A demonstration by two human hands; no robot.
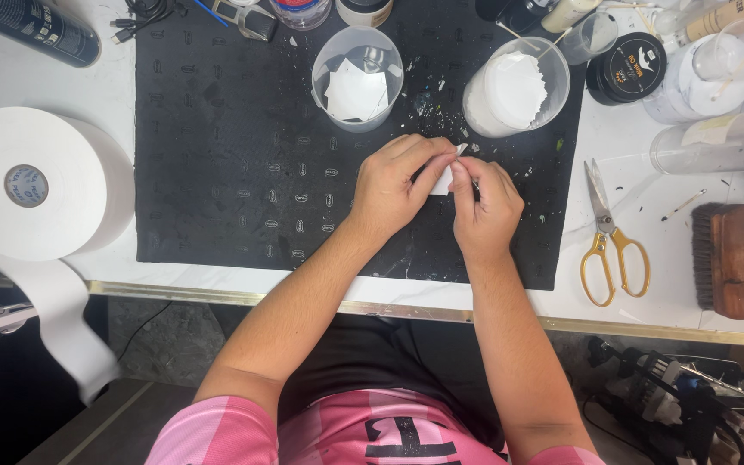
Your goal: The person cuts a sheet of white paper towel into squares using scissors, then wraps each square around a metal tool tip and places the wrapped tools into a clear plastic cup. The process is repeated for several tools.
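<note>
Paper scrap (443, 178) pinched between left hand (393, 189) and right hand (486, 202) fingers, over the black mat (217, 155); long axis runs up-right.

Bare mat (217, 172) leftward (cups (356, 77) ahead)

From my remote seat this reads as a small craft or repair workbench: a black work mat (243, 164) flecked with white scraps covers a white table (45, 77) with a brass-coloured edge. I see yellow-handled scissors (610, 241), a wooden brush (728, 258), a black tin (626, 69), clear plastic cups (357, 77), a spray can (36, 27) and a big roll of white paper (32, 182) around it. Tangled cables and gear (691, 396) sit on the floor beside the bench.
</note>
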